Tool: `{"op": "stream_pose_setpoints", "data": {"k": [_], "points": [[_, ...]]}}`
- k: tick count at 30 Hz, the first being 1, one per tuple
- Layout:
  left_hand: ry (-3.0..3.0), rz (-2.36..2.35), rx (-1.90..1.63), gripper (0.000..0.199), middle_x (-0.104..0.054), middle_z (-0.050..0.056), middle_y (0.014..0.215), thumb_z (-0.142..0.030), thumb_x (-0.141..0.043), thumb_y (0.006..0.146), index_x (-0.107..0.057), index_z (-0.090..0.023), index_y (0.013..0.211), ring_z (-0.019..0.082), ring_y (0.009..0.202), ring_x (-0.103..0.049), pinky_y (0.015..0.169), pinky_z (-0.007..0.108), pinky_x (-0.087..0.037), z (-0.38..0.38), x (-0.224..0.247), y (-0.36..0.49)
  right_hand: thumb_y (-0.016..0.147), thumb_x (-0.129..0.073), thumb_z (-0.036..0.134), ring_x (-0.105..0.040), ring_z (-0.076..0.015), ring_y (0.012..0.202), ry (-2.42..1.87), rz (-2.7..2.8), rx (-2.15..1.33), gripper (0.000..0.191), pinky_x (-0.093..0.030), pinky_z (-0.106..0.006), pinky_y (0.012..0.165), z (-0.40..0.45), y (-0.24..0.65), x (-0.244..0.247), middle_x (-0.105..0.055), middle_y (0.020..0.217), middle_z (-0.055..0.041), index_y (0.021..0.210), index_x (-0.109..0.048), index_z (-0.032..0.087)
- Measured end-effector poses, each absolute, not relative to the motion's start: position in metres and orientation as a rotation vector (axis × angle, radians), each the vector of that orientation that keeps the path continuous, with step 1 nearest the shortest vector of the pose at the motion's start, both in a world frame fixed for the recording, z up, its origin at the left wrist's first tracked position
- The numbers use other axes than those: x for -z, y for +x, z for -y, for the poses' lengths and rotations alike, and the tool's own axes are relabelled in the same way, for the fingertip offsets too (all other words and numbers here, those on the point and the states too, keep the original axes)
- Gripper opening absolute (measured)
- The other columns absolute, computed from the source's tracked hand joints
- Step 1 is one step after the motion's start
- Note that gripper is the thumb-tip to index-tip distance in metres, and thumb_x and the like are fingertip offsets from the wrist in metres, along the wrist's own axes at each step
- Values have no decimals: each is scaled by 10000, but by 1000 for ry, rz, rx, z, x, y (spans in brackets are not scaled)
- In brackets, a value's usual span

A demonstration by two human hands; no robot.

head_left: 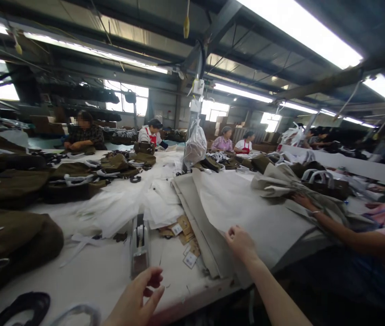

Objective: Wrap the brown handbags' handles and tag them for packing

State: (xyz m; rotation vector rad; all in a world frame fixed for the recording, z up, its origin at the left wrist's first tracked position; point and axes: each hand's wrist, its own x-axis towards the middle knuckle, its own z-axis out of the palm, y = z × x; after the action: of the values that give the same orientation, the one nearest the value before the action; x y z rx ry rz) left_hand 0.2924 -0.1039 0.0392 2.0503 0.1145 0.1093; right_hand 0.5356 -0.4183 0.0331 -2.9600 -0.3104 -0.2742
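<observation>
My left hand (pixel 138 294) is above the table's front edge, fingers curved and thumb apart, with nothing visible between them. Just beyond it stands a tape dispenser (pixel 140 249). My right hand (pixel 242 244) is over large grey-white sheets (pixel 247 199), its fingers curled in; whether they pinch the sheet is hidden. Several brown tags with white labels (pixel 190 259) lie between my hands, beside the sheets' left edge. On the right, a co-worker's hand (pixel 304 202) presses on crumpled grey sheets (pixel 281 181).
Dark olive bags (pixel 12 249) crowd the left side of the table (pixel 100 276). Thin white sheets (pixel 111 203) spread across its middle. A post with a hanging plastic bag (pixel 195 142) rises behind. A black coil (pixel 22 305) lies front left. Several people sit farther back.
</observation>
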Motion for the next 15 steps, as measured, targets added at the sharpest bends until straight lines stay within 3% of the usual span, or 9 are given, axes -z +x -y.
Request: {"op": "stream_pose_setpoints", "data": {"k": [2,4,7,9,11,15], "points": [[2058,-120,-95,501,-710,121,1119,-519,-558,800,-617,-190,1173,257,1004,-676,863,334,-563,101,-34,290,842,-565,472,-456,-352,1283,-3007,184,331,622,-350,-385,1019,420,542,-22,-499,1381,-254,1281,-540,32],[2052,-138,-84,501,-715,117,1111,-538,-560,788,-625,-199,1152,263,1006,-677,861,337,-567,95,-26,288,794,-647,403,-344,-395,1369,-3051,86,325,761,-302,-422,1074,424,550,-11,-380,1467,-297,1377,-423,-32],[2047,-175,-71,515,-723,115,1090,-572,-574,762,-635,-207,1121,272,986,-685,849,344,-575,83,-16,286,846,-581,240,-466,-348,1281,-3096,-40,256,530,-351,-405,1038,436,566,-5,-506,1358,-275,1304,-506,-15],[2048,-192,-76,504,-724,106,1089,-574,-579,763,-641,-217,1113,270,984,-686,848,341,-576,78,-11,285,893,-544,259,-539,-304,1197,-3113,-176,190,408,-406,-415,987,450,578,-10,-577,1275,-226,1236,-562,37],[2054,-195,-93,467,-722,95,1096,-557,-570,784,-650,-227,1105,264,994,-682,853,334,-570,77,-11,284,919,-539,375,-571,-281,1151,-3115,-312,105,412,-448,-442,945,463,589,-20,-598,1248,-185,1207,-578,83],[2074,-200,-84,424,-717,97,1102,-515,-553,809,-661,-215,1088,252,1001,-675,861,331,-554,80,-20,280,869,-534,618,-604,-263,1115,-3114,-193,-58,600,-448,-449,964,468,596,-33,-633,1205,-168,1183,-605,112]]}}
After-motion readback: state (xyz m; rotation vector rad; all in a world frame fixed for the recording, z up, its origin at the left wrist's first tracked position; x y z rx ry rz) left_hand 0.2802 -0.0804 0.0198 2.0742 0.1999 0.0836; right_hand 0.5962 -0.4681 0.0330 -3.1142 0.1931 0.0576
